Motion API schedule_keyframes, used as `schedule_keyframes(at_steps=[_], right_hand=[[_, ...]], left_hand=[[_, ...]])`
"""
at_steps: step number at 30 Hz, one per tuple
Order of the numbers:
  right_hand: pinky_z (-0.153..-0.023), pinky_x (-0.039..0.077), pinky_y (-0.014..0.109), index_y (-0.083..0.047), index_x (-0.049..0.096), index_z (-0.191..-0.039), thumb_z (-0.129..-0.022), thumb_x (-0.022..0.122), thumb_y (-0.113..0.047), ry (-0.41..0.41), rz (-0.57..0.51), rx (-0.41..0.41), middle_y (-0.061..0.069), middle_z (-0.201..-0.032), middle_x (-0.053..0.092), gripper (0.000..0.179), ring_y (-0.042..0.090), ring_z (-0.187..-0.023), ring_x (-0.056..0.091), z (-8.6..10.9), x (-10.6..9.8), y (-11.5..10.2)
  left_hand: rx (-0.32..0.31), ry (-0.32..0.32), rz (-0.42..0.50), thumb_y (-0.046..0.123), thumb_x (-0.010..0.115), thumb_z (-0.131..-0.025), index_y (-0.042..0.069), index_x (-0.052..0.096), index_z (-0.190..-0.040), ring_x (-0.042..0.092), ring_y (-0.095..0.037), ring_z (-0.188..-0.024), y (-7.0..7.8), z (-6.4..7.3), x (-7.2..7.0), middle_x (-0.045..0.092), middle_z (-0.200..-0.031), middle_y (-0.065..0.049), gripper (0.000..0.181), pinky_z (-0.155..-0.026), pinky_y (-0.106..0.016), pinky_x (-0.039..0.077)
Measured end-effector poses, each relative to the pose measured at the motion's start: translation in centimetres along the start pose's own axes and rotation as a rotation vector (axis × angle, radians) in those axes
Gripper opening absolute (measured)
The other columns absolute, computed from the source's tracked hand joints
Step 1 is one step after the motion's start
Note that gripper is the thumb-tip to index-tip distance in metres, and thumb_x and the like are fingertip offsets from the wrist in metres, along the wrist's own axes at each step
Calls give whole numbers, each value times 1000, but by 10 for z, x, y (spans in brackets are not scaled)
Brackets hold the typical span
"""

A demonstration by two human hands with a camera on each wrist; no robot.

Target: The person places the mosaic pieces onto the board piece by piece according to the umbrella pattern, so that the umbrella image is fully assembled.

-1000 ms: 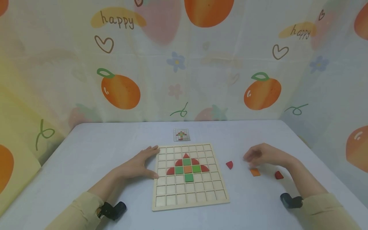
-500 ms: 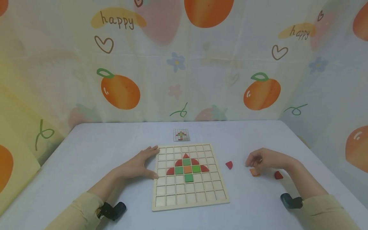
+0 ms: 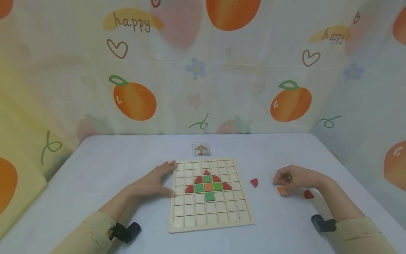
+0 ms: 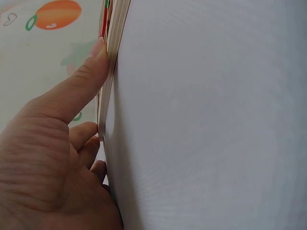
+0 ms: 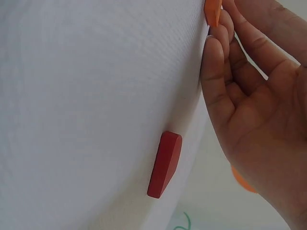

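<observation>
My left hand (image 3: 151, 182) rests spread against the left edge of a wooden grid board (image 3: 188, 222). Its thumb and fingertips touch the rim, and the fingers are fairly straight. Green, orange and red tiles form an arrow-like pattern on the board, with an orange square (image 3: 207, 187) at its centre. Off to the right, my right hand (image 3: 298, 177) pinches a loose orange square tile (image 3: 280, 191) at the table. In the right wrist view that orange tile (image 5: 212, 12) is cut off by the top edge, beside the fingers, so the contact is partly hidden.
A red quarter-round tile (image 3: 254, 182) lies between the board and my right hand. Another red tile (image 3: 309, 194) is under my right wrist. Behind the board lies a small pattern card (image 3: 201, 149). A printed curtain (image 3: 177, 88) hangs at the table's back.
My right hand has lowered slightly towards me, and its thumb and fingers have closed on the orange square tile. The left hand and the board tiles stay as they were.
</observation>
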State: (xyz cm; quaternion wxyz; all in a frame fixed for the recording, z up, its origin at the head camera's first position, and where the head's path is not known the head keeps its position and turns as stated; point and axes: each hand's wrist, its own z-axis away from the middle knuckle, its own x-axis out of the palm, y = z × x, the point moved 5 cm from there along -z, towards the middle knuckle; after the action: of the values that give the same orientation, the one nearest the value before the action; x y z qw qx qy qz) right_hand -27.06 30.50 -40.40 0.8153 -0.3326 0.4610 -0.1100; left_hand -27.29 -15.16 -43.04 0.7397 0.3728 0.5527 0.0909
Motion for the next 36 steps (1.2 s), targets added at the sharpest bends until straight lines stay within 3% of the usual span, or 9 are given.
schedule_keyframes(at_steps=[11,20,29,36], right_hand=[[-66,45,25,-6,68,-91,-72,77,-3,-19,11,-45,0,-78,53,22,13,-76,52,-1,0,-3],[-69,43,27,-8,67,-86,-70,80,-6,11,57,-52,2,-80,57,21,15,-80,52,-1,0,-6],[-69,49,29,-11,65,-87,-72,82,-6,56,114,18,2,-79,61,23,18,-79,55,-5,2,-8],[-71,49,31,-10,65,-84,-72,83,-9,90,121,9,2,-80,62,21,19,-79,55,-8,-1,-10]], left_hand=[[-2,-1,6,42,85,-72,8,30,-155,6,-42,-155,2,1,-1,19,-167,-11,105,-122,-67,11],[2,-4,14,42,85,-72,8,30,-155,6,-42,-155,2,1,-1,19,-167,-11,105,-122,-67,10],[-12,-6,20,42,85,-72,8,29,-155,5,-42,-155,2,1,-1,18,-168,-10,106,-122,-67,11],[-11,-5,13,43,85,-72,9,29,-155,6,-42,-155,2,1,0,18,-168,-10,106,-122,-67,11]])
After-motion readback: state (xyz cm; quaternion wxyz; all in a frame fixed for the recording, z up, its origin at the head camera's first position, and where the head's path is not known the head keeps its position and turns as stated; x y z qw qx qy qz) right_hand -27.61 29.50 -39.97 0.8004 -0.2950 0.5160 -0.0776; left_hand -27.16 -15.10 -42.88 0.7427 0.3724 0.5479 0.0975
